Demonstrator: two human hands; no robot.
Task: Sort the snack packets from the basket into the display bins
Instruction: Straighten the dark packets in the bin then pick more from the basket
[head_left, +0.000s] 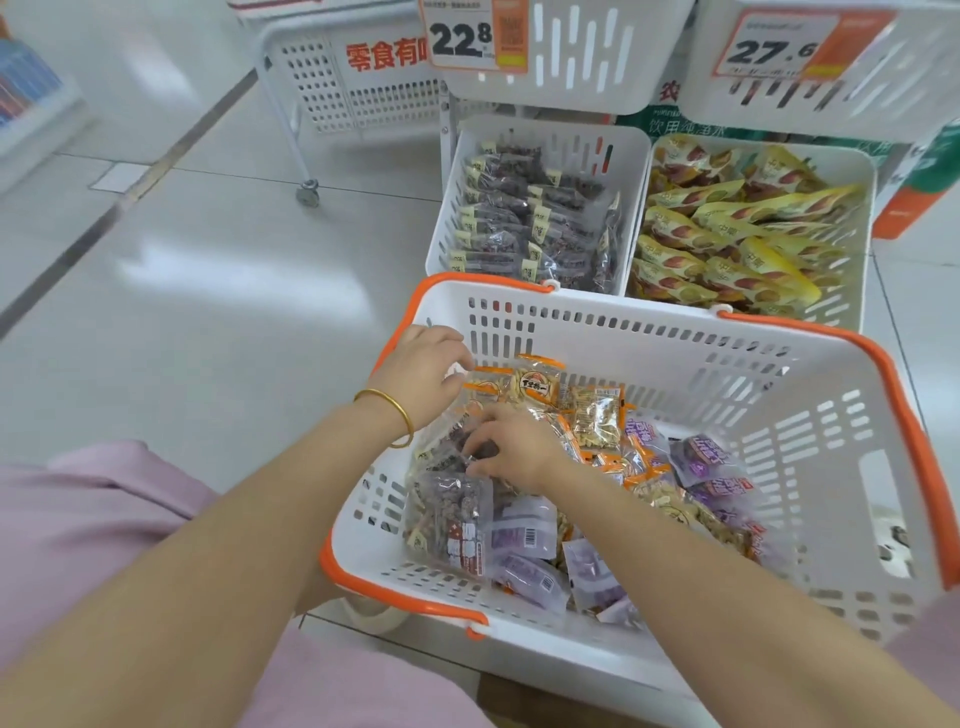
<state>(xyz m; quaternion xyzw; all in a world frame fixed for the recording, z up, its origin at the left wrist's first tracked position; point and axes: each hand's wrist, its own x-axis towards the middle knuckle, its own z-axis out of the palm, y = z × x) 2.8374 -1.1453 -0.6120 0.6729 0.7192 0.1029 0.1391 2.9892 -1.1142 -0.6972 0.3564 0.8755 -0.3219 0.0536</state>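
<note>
Forearms in basket, left side: our R hand pinches dark-fruit pkt; L hand curled by orange pkts, grip unclear. We lift clean, match dark-pkt bin.

The upper left bin and upper right bin are cut off by the top edge, and the small print on the left price tag and the right price tag is too blurred to read. The left hand and right hand curl their fingers down among the packets, so whether either grips one cannot be told. Lower packets lie buried in the basket, and the shelf at far left is a blur, cut by the edge.
</note>
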